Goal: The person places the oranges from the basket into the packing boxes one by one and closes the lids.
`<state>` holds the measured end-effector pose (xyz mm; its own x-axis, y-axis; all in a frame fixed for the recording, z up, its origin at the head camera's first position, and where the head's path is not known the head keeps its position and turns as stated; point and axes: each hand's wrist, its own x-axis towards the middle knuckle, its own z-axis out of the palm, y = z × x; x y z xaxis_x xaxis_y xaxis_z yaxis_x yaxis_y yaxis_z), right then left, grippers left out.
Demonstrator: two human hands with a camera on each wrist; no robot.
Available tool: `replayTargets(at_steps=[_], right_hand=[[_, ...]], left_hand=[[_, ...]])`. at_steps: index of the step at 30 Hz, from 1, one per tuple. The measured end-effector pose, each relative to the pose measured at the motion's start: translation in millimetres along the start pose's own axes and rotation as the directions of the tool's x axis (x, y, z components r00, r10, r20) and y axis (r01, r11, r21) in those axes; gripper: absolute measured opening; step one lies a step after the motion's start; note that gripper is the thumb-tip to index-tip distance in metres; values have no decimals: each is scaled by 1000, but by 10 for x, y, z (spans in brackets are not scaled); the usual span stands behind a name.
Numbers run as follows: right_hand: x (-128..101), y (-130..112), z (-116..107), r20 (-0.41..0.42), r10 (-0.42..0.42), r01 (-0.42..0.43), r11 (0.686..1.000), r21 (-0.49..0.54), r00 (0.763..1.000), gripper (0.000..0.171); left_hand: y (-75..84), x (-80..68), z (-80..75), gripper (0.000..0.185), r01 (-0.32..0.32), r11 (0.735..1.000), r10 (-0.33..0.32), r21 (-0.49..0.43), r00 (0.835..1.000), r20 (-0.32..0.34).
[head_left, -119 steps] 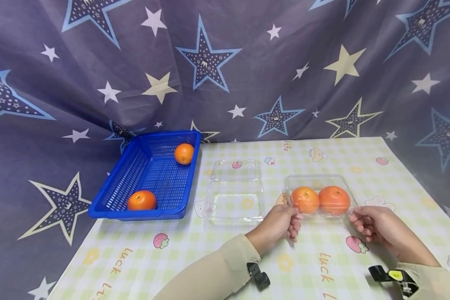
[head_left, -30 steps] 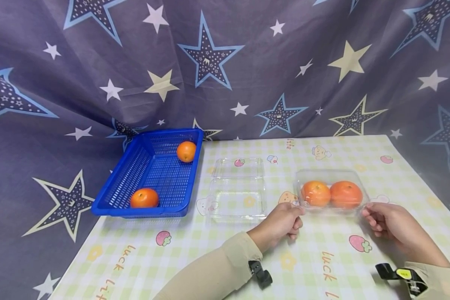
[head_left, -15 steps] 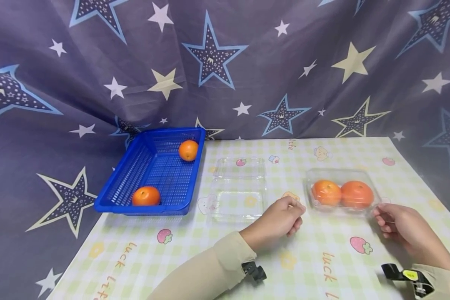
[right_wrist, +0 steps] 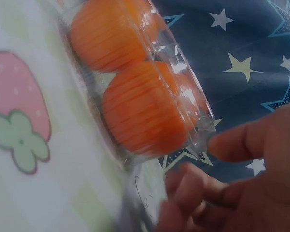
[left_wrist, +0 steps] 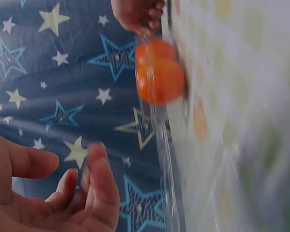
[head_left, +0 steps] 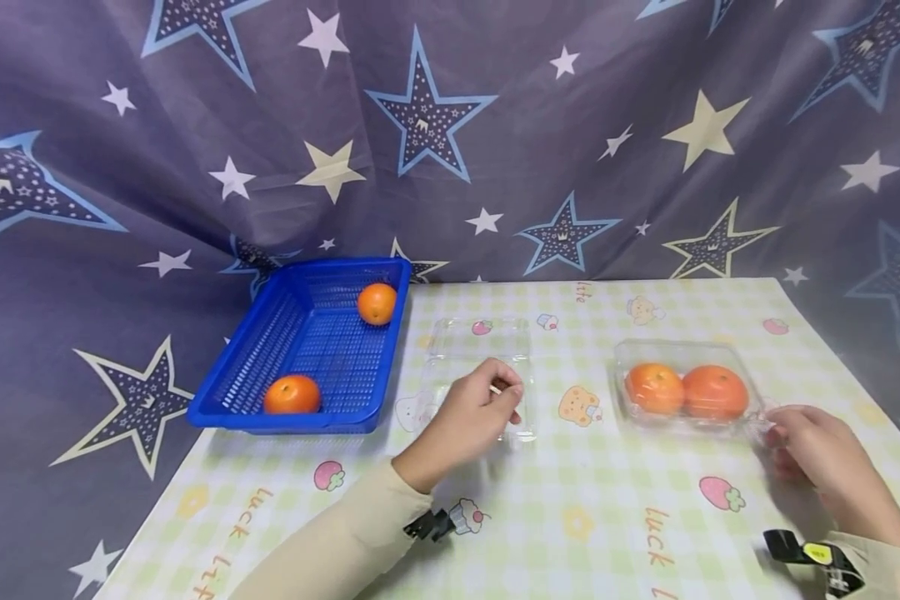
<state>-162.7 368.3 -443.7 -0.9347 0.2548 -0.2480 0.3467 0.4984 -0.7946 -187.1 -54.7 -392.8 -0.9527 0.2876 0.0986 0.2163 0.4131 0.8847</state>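
We see the closed clear box [head_left: 682, 387] with its two oranges [head_left: 686, 392] sitting on the checked tablecloth [head_left: 592, 508], toward our right side. Our right hand [head_left: 813, 454] is at the box's near right corner — its fingertips [right_wrist: 232, 142] lie just beside the plastic edge, loosely bent, gripping nothing that we can make out. Our left hand [head_left: 472, 412] is well apart from that box; it hovers over the open empty clear box [head_left: 480, 375] in the middle of the table, fingers [left_wrist: 99, 179] relaxed and slightly curled, holding nothing. To the left of the empty box stands the blue basket [head_left: 240, 379] — one orange [head_left: 291, 394] lies at its near end and another orange [head_left: 377, 303] at its far end.
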Motion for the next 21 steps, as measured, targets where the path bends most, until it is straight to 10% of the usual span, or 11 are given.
replayTargets(at_steps=[11,21], right_hand=[[-147,-343,53,-356,-197,181,980,-77,913,39],[-235,-937,210,-235,-493,466,870,-162,838,36]], left_hand=[[-106,-124,-393,34,-47,959,97,280,981,-165],[-215,-198,-567,60,5,929,52,371,988,-144]])
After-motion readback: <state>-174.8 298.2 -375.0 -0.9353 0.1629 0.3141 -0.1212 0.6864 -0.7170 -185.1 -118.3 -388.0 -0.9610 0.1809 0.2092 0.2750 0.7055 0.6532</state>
